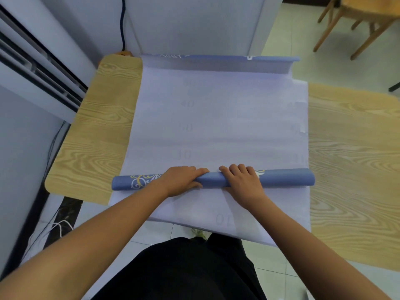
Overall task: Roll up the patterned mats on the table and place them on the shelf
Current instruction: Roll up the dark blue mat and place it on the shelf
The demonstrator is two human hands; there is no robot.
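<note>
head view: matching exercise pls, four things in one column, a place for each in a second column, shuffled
1 blue patterned mat roll
2 light wood-grain table
3 wooden chair
4 black cable

a runs down the far wall
b on the tiled floor, far right
c gripped by left hand and right hand
d lies under the pale unrolled mat

Pairs: 1-c, 2-d, 3-b, 4-a
</note>
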